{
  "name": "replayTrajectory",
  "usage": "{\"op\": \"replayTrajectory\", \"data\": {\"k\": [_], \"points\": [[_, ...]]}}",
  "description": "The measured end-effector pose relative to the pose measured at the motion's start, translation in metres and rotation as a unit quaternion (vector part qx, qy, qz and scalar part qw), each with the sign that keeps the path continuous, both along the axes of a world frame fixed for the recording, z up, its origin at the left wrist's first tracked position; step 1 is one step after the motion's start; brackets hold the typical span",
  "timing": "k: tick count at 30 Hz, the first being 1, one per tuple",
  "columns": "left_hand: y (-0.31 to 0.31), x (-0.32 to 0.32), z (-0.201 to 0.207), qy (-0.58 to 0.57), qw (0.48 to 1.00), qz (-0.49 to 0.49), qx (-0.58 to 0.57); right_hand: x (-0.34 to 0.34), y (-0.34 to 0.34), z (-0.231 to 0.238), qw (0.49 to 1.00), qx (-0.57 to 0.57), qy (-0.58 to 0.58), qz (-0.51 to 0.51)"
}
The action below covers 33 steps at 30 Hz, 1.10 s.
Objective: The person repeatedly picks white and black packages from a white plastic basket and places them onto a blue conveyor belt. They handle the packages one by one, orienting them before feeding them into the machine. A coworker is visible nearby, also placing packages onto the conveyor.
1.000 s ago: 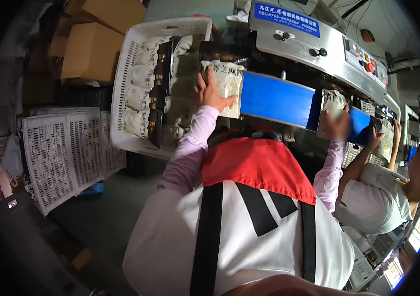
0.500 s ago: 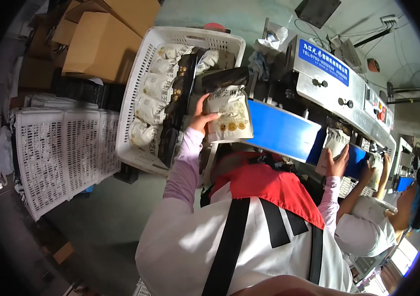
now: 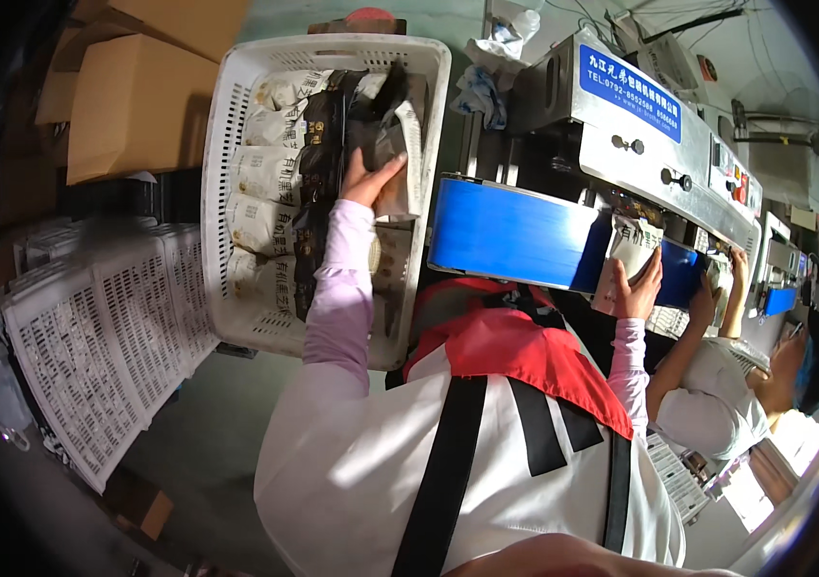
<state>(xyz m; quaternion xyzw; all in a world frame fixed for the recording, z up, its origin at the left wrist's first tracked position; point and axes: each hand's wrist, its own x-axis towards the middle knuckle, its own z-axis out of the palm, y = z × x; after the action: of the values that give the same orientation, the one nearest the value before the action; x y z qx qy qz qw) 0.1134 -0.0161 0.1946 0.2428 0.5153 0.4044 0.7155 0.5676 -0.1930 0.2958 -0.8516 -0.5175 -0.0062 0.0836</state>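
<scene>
My left hand (image 3: 373,180) reaches into the white plastic basket (image 3: 218,168), its fingers closed on a black-and-cream pouch (image 3: 410,159). That pouch stands tilted, edge-on, near the basket's right wall. Beside it, a row of similar filled pouches (image 3: 267,173) lies overlapping, with dark ends toward the middle. At the front of the sealing machine (image 3: 563,120), my right hand (image 3: 640,287) grips another cream pouch (image 3: 634,248) held upright. It is in front of the blue conveyor belt (image 3: 515,236); the pouch's lower part is partly covered by my fingers.
On the right a co-worker (image 3: 717,409) in a white top handles another pouch (image 3: 720,279) at the machine. White slotted crates (image 3: 107,337) stand at the left, below cardboard boxes (image 3: 140,106). Crumpled plastic (image 3: 480,96) lies by the machine's left end.
My left hand has carried its pouch left, from over the belt's end into the basket. My right hand stays by the belt with its pouch. The view has shifted slightly.
</scene>
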Motion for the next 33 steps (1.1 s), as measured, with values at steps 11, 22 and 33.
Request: {"op": "replayTrajectory", "data": {"k": [11, 22, 33], "points": [[0.029, -0.014, -0.059, -0.032, 0.995, -0.081, 0.044, -0.040, 0.008, -0.005, 0.999, 0.011, -0.005, 0.032], [0.014, 0.012, 0.009, -0.294, 0.899, 0.318, 0.071, -0.073, 0.019, 0.004, 0.999, 0.005, 0.003, 0.054], [0.140, 0.060, -0.048, 0.202, 0.901, 0.323, -0.208, -0.111, 0.029, 0.000, 0.994, 0.036, 0.044, 0.095]]}}
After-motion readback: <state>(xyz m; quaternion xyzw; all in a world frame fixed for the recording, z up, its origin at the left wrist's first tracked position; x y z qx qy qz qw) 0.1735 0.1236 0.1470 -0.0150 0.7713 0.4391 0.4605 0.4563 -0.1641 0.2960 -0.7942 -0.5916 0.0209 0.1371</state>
